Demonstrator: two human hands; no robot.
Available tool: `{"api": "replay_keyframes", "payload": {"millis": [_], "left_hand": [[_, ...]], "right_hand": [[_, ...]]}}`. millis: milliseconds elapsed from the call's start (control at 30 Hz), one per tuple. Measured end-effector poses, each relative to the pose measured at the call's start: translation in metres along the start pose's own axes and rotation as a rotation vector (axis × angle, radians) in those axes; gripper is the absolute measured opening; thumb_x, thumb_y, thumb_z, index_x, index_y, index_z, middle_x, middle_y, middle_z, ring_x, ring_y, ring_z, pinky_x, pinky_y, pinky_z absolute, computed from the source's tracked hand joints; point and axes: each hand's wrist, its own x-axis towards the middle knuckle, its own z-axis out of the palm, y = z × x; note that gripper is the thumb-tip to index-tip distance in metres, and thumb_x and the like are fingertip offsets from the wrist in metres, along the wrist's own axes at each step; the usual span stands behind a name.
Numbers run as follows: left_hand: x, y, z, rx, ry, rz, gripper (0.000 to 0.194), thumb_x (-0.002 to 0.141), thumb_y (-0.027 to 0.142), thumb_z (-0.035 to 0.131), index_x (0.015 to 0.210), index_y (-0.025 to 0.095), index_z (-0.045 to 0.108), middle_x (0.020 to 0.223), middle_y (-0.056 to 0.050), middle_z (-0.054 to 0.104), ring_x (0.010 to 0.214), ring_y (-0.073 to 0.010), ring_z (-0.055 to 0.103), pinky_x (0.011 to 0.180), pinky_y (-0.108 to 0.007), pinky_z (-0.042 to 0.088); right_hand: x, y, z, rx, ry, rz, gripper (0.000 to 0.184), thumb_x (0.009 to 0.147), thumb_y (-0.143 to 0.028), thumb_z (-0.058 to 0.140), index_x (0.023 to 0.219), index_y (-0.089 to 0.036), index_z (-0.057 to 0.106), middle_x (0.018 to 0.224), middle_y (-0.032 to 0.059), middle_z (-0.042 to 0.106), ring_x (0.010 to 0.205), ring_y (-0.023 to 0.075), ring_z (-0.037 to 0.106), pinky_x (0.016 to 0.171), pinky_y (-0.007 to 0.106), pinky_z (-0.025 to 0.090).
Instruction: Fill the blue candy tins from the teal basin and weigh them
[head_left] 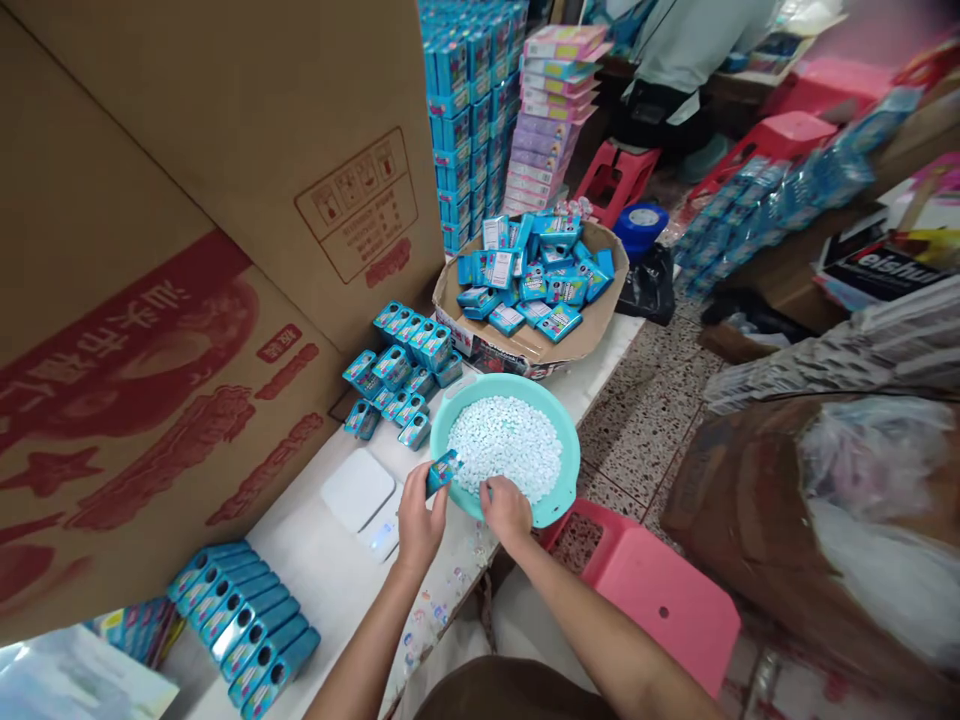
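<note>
My left hand (422, 512) grips a small blue box (444, 472) at the near left rim of a turquoise basin (571, 455). Many small white tablets (510, 440) fill the basin. Over its near side my right hand (508, 508) has its fingers curled in at the tablets; whatever lies between them is hidden. A flat white scale (360, 490) with a lit display rests on the table left of my left hand. Behind it stand several blue boxes (412, 345) with dark round openings on top. Another row of such boxes (244, 625) stands at the near left.
A cut-down carton (592, 345) heaped with blue boxes stands beyond the basin. A big brown carton (225, 200) walls off the left. Stacked boxes (472, 130) rise at the back. A pink stool (660, 600) is at the right, and a person (675, 60) is in the background.
</note>
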Motion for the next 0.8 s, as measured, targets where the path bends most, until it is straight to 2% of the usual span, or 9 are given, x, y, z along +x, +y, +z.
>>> {"api": "replay_keyframes", "payload": {"millis": [100,200,300,467,667,800], "left_hand": [[-0.003,-0.004,0.000,-0.040,0.037,-0.110,0.031,0.084,0.028,0.055,0.113,0.020,0.052,0.108,-0.009,0.060,0.102,-0.0218,0.057,0.091,-0.038,0.046],[-0.010,-0.005,-0.004,-0.093,0.131,-0.242,0.032,0.079,0.034,0.061,0.107,0.020,0.055,0.104,-0.008,0.061,0.100,-0.0222,0.057,0.091,-0.040,0.046],[-0.021,-0.004,-0.010,-0.221,0.170,-0.351,0.034,0.077,0.036,0.063,0.107,0.021,0.054,0.102,-0.008,0.062,0.098,-0.0217,0.059,0.089,-0.040,0.047],[-0.035,0.000,-0.017,-0.438,0.165,-0.314,0.035,0.077,0.031,0.065,0.107,0.021,0.051,0.115,-0.011,0.061,0.111,-0.0233,0.058,0.094,-0.041,0.048],[-0.041,0.002,-0.018,-0.446,0.064,-0.305,0.033,0.078,0.029,0.064,0.107,0.021,0.051,0.119,-0.012,0.061,0.114,-0.0236,0.057,0.095,-0.042,0.047],[-0.046,0.003,-0.018,-0.481,0.096,-0.342,0.033,0.078,0.031,0.065,0.106,0.021,0.050,0.116,-0.011,0.061,0.111,-0.0223,0.058,0.093,-0.040,0.048]], "right_hand": [[0.000,0.001,0.000,0.003,-0.004,-0.005,0.029,0.093,-0.030,0.039,0.083,-0.020,0.065,0.086,0.0040,0.064,0.081,0.0131,0.057,0.065,0.024,0.033],[0.000,0.001,0.000,0.000,-0.011,-0.004,0.029,0.093,-0.030,0.039,0.084,-0.019,0.065,0.088,0.0042,0.065,0.083,0.0128,0.057,0.066,0.023,0.033],[0.000,0.000,-0.001,-0.003,-0.021,-0.008,0.029,0.093,-0.030,0.039,0.083,-0.019,0.065,0.088,0.0043,0.065,0.083,0.0130,0.057,0.066,0.023,0.033],[-0.002,-0.001,-0.003,-0.002,-0.044,0.013,0.029,0.092,-0.031,0.040,0.085,-0.019,0.066,0.089,0.0048,0.065,0.083,0.0133,0.058,0.065,0.024,0.033],[-0.005,-0.002,-0.003,0.003,-0.045,0.024,0.030,0.092,-0.031,0.039,0.085,-0.020,0.066,0.088,0.0046,0.065,0.082,0.0139,0.058,0.066,0.024,0.034],[-0.005,-0.001,-0.001,-0.007,-0.039,0.025,0.031,0.091,-0.032,0.039,0.085,-0.020,0.066,0.088,0.0049,0.065,0.080,0.0144,0.058,0.064,0.024,0.033]]}}
